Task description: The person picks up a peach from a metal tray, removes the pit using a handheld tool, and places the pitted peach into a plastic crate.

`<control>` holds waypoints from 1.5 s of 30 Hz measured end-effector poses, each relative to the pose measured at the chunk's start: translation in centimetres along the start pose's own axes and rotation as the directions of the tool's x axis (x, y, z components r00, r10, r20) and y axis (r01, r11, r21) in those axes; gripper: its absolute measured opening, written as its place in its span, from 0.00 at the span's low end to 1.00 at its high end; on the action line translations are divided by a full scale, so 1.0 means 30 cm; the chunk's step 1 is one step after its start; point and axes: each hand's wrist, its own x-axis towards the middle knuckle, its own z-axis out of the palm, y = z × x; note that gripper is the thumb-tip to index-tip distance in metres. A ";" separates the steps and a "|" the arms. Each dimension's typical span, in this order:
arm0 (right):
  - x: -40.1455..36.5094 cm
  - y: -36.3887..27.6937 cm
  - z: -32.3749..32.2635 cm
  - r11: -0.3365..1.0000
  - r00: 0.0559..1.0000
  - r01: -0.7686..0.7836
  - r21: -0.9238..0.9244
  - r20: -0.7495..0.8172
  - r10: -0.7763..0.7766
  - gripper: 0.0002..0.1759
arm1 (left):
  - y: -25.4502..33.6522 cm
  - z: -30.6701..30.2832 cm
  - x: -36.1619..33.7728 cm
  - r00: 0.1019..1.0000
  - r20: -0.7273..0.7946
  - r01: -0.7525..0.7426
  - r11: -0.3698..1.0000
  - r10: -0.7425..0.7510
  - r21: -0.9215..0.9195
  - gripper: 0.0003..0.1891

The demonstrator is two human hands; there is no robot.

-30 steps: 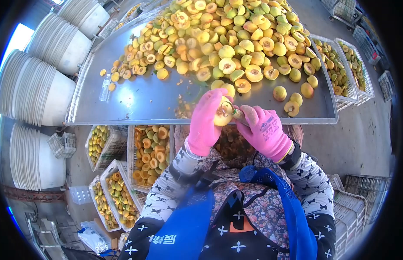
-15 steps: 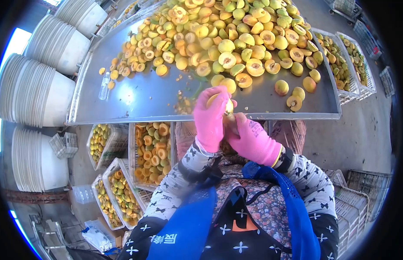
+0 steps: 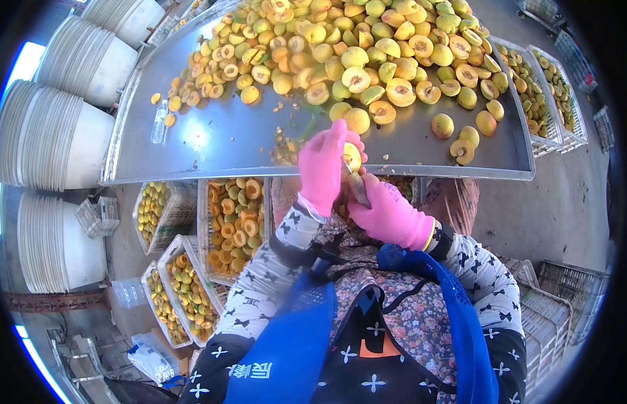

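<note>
On your side of the tabletop (image 3: 239, 145), nearest to you, is your floral apron (image 3: 421, 323). To the left of it, lower than the tabletop, two white crates (image 3: 207, 279) stand side by side, filled with fruit. Another crate (image 3: 203, 225), full of fruit halves, stands just before the tabletop's near edge. At that edge, your pink-gloved left hand (image 3: 320, 168) is curled around a piece of yellow fruit (image 3: 352, 156). Your right hand (image 3: 396, 217), gloved alike, is closed around a tool (image 3: 358, 188), its thin end at the fruit.

On the tabletop's right part lie a few loose fruits (image 3: 486, 124); on its left part lies a clear plastic bottle (image 3: 159, 122). A large heap of fruit (image 3: 367, 57), many pieces cut open, covers its far part. Beyond its right side stand two more fruit-filled crates (image 3: 548, 143); beyond its left, stacked white tubs (image 3: 88, 151).
</note>
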 end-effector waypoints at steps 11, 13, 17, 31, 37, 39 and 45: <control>-0.030 0.079 -0.007 0.936 0.934 -0.069 -0.344 0.308 0.182 0.19 | -0.142 -0.086 0.040 0.994 0.019 0.113 0.991 -0.112 -0.076 0.23; -0.016 0.059 -0.014 0.958 0.920 -0.100 -0.269 0.341 0.192 0.20 | -0.142 -0.091 0.045 0.989 0.055 0.136 0.990 -0.134 -0.033 0.24; 0.003 0.013 0.008 0.832 0.788 -0.554 0.027 0.342 0.513 0.22 | -0.112 -0.024 -0.004 0.983 -0.162 0.065 0.986 -0.091 -0.154 0.24; 0.077 -0.106 -0.156 0.118 0.502 -0.854 0.507 0.743 0.443 0.09 | -0.044 -0.046 -0.006 0.964 0.259 -0.093 0.989 0.061 0.113 0.21; 0.014 -0.076 -0.146 0.156 0.521 -0.845 0.511 0.723 0.454 0.08 | -0.022 -0.039 0.019 0.897 0.403 0.063 0.954 -0.183 0.293 0.24; -0.016 -0.084 -0.136 0.186 0.458 -0.888 0.420 0.778 0.430 0.08 | -0.018 -0.075 0.024 0.802 0.488 0.226 0.932 -0.343 0.283 0.25; -0.045 -0.102 -0.116 0.171 0.447 -0.884 0.434 0.686 0.574 0.08 | -0.076 -0.200 0.010 0.934 0.355 0.012 0.995 -0.045 0.096 0.30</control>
